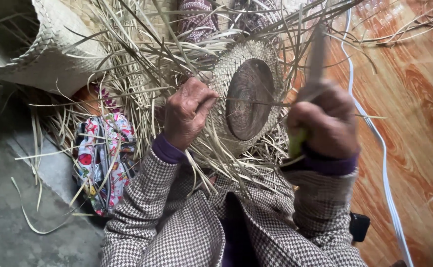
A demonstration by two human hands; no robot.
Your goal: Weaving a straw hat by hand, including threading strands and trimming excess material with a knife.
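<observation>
A half-woven straw hat (236,69) lies in my lap over a dark round wooden mould (248,99), with many loose straw strips (142,54) fanning out from its rim. My left hand (187,113) is closed on the hat's edge and pinches a thin strip that runs right across the mould. My right hand (327,121) is closed on a knife with a green handle (297,141); its blade (318,54) points up and is blurred. Both arms wear houndstooth sleeves with purple cuffs.
A large woven straw piece (48,44) lies at the upper left. A colourful printed cloth (103,158) sits left of my lap on the grey floor (14,217). A white cable (379,148) runs down the wood-patterned floor (419,99) on the right.
</observation>
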